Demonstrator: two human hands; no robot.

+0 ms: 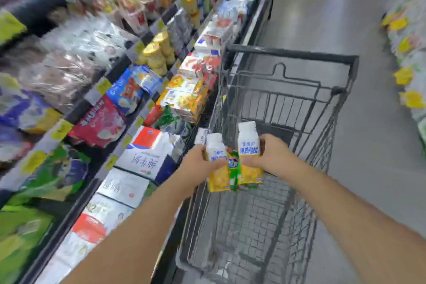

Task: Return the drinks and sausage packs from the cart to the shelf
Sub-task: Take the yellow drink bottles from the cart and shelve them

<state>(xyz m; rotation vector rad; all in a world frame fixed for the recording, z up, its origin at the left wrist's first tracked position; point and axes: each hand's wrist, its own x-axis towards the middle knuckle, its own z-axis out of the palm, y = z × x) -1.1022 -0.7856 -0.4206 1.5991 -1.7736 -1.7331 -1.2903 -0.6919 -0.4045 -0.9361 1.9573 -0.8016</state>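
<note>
Two hands work above a dark wire shopping cart [288,90] that stands in the aisle, its left side close against the long refrigerated shelf [143,108] of boxed and bagged dairy goods. Shelf runs from near left to far centre; cart basket below the hands looks almost bare, though blur hides the near bottom corner.

Left hand [198,163]: fingers curled round a white-topped, yellow-bottomed plastic drink bottle [216,163], held over the cart's left rim. Bottle axis roughly upright, cap tilted slightly toward the shelf.

Right hand [272,154]: fingers and thumb wrapped round a second, matching white-and-yellow bottle [249,152], upright, cap up, blue print on the white upper band. It sits higher and further right, over the basket.

Between the two bottles a small green printed pack [234,168] is wedged; cannot tell which hand bears it, nor whether it is a sausage pack.

Key relation: shelf lies to the left of both bottles. Left hand is the nearer one, already at the rim beside the white milk cartons [147,159]. Judgement: left bottle likely goes across first, carried upright and leftward; the right bottle has the full width of the left hand to clear. Risk: the wedged green pack may drop once the bottles part.
</note>
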